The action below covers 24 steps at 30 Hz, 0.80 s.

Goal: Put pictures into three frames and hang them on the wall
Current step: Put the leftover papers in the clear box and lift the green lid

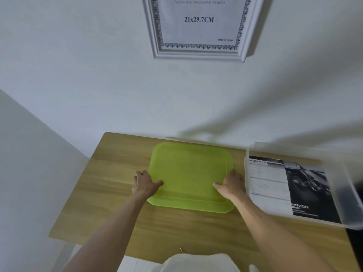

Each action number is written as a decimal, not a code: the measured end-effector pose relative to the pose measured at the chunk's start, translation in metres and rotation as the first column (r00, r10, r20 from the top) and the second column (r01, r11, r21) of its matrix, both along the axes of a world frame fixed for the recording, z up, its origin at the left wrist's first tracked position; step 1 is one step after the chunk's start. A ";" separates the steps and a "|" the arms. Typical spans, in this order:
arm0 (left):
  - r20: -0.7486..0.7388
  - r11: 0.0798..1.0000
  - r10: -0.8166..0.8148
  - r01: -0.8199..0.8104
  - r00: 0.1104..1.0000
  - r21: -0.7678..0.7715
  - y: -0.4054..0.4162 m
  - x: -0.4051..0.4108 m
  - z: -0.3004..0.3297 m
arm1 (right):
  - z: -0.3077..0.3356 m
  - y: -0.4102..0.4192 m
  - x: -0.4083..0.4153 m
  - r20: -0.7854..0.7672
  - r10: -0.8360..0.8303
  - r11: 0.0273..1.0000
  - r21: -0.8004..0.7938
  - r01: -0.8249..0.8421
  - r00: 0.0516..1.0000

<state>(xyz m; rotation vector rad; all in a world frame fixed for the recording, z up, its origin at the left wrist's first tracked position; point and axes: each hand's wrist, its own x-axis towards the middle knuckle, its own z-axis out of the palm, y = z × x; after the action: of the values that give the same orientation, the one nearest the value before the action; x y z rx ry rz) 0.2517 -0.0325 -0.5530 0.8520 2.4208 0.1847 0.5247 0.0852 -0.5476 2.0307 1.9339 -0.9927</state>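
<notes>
A white ornate picture frame (198, 54) hangs on the wall above the table, holding a printed insert that reads 21x29.7CM. A lime green tray (190, 173) lies flat in the middle of the wooden table (110, 193), with nothing on it. My left hand (145, 183) grips the tray's left rim, thumb on top. My right hand (230, 185) grips the right rim the same way. A clear plastic bin (337, 193) at the right holds printed pictures (284, 187), the top one black and white with the word SIMPLICITY.
The table stands against a white wall, with a wall corner to the left. A white chair back (196, 262) shows at the bottom edge. A small dark object (181, 249) lies near the table's front edge.
</notes>
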 end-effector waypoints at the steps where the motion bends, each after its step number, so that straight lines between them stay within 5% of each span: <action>1: 0.026 1.000 0.022 -0.022 0.999 0.017 0.002 -0.002 -0.001 | 0.000 0.002 0.000 -0.029 -0.037 0.999 -0.012 0.037 0.999; 12: 0.381 0.901 0.291 -0.385 0.878 0.200 -0.014 -0.042 0.001 | -0.012 0.016 0.006 -0.347 -0.300 0.949 -0.200 0.243 0.889; 17: 0.411 0.862 0.271 -0.410 0.870 0.299 -0.023 -0.045 0.029 | 0.017 0.017 -0.007 -0.479 -0.307 0.950 -0.206 0.235 0.822; 24: 0.407 0.853 0.211 -0.371 0.889 0.367 -0.008 -0.022 0.045 | 0.042 0.030 0.022 -0.476 -0.245 0.969 -0.086 0.233 0.845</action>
<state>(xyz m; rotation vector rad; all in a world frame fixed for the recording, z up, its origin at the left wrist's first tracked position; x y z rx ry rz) 0.2301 -0.0402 -0.5080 0.5501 2.1742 0.9519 0.5465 0.1150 -0.5051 2.2053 1.8807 -1.7216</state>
